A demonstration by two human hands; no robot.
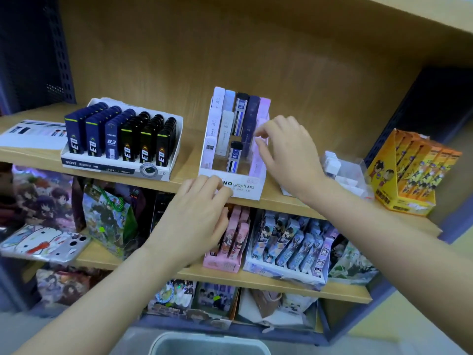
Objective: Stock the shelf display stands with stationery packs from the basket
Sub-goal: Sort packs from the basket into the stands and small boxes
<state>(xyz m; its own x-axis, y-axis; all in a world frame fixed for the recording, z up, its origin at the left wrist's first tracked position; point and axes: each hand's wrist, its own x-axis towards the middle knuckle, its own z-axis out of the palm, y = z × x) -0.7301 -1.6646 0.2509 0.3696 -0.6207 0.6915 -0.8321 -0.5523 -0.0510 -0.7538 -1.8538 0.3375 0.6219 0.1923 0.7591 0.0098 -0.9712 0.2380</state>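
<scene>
R hand (pixel 288 155) is at the right-most column of the white display stand (pixel 245 188). Its thumb & forefinger tips are on a pink pack (pixel 258 162) there, the other fingers loosely bent above. Blur hides whether it's truly pinched or only touched, can't tell. That pack is slim, with its long axis running up the tiers: bottom end low toward the wrist, top end up & away past the fingertips, leaning back a bit. Another pink pack (pixel 265 106) stands one tier up, beyond the fingertips, same lean. To the thumb side sit navy, black & white packs (pixel 213 121), all long axis upright, caps up.

L hand (pixel 197 216) has bent fingers w/ tips pressed on the stand's front panel, nothing wrapped in them. The shelf (pixel 281 202) edge is right under the knuckles. Grey basket (pixel 210 342) rim is well below both wrists. Orange box (pixel 404 198) is out past the R forearm, and the navy/black tray (pixel 120 162) is beyond the L hand's little-finger side.
</scene>
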